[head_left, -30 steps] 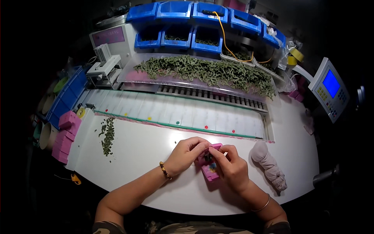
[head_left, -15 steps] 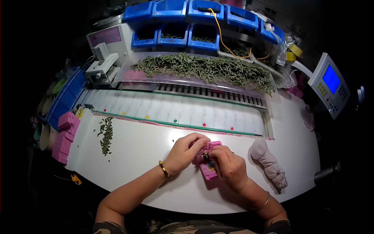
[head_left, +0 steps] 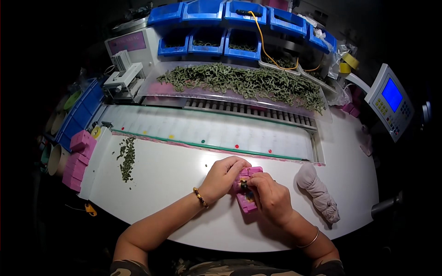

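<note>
Your white table (head_left: 170,184), with its front edge curved.
Before you, a pink block (head_left: 247,206) sits between your left hand (head_left: 224,178) and right hand (head_left: 272,198); whether it touches the table is hidden. To your left lies a narrow pile of small green bits (head_left: 127,162), with a lone dark crumb (head_left: 206,165) nearer your left hand. To your right, a twisted grey cloth (head_left: 317,193) lies slantwise. Along the far side runs a white belt (head_left: 198,126) with a green edge.
</note>
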{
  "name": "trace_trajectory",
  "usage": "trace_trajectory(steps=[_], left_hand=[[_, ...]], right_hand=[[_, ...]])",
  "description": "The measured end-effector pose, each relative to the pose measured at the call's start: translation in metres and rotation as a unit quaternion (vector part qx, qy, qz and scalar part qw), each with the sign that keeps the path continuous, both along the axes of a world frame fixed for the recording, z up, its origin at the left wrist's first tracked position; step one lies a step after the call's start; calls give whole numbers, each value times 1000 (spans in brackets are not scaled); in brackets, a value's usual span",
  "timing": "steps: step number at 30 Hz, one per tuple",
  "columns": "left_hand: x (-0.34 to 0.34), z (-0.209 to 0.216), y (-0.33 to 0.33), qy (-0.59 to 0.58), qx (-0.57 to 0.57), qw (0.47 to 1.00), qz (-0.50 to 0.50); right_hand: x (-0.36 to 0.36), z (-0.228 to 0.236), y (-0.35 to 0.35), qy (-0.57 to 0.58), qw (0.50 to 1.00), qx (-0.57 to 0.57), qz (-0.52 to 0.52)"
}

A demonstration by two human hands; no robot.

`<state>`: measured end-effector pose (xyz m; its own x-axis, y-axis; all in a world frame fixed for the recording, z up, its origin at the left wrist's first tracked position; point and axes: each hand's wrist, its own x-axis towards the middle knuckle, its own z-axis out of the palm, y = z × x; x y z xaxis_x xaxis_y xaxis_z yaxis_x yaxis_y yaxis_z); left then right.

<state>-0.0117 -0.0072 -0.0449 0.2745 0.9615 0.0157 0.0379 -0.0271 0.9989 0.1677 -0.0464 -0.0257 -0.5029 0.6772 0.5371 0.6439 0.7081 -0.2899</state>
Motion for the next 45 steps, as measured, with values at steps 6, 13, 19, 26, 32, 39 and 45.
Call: trace_trajectory(steps=[6,13,19,26,32,39,45], left_hand=[[-1,1,1,-3,-55,998,-3],[0,1,1,-8,-71,997,-10],[2,-3,0,-30,-48,998,-4],[2,2,-2,-38,-66,997,-12],[1,-11,2,-45,-20,999,-1],[2,-1,-4,-45,-82,996,15],[8,-6,-15,8,53,997,54]], right_hand=[[-1,-6,4,26,999,34,7],[-2,-4,3,41,999,25,13],[-4,-3,2,41,999,17,18],[-1,-6,1,35,998,30,31],[-3,-7,0,49,997,45,42],[-3,-4,5,142,987,61,44],[6,12,10,438,885,-153,-31]])
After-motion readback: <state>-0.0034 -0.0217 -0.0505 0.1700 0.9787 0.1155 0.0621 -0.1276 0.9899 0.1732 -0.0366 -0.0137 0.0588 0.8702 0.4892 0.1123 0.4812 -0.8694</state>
